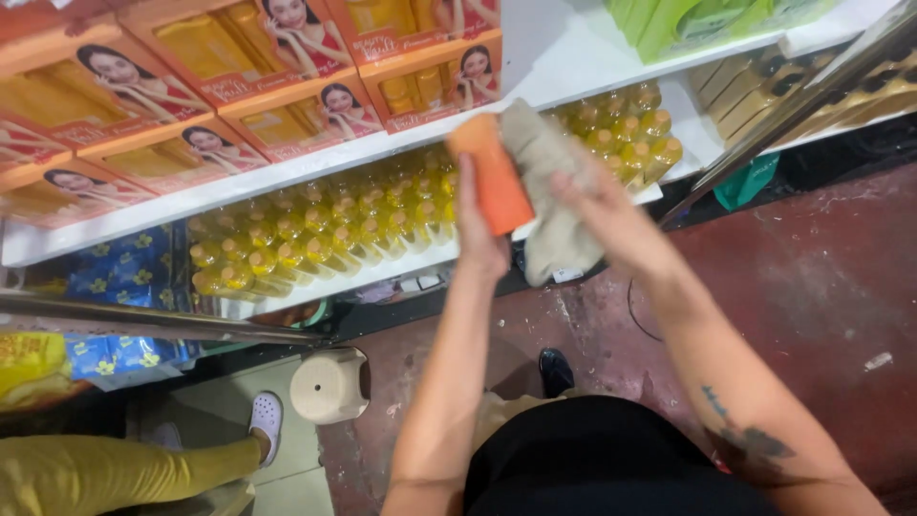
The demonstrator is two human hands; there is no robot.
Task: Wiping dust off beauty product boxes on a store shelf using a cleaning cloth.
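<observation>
Nearest me, my left hand (480, 239) is closed around the lower end of an orange bottle (494, 177), which stands tilted above it. My right hand (583, 191) presses a beige cloth (549, 186) against the bottle's right side, fingers curled into the fabric. Behind both, yellow bottles (315, 234) fill the white shelf (564, 57).

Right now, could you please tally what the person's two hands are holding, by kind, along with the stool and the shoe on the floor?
Orange box, in the left hand: 1
Beige cloth, in the right hand: 1
Cream plastic stool: 1
White clog, on another person's foot: 1
Total: 4
</observation>
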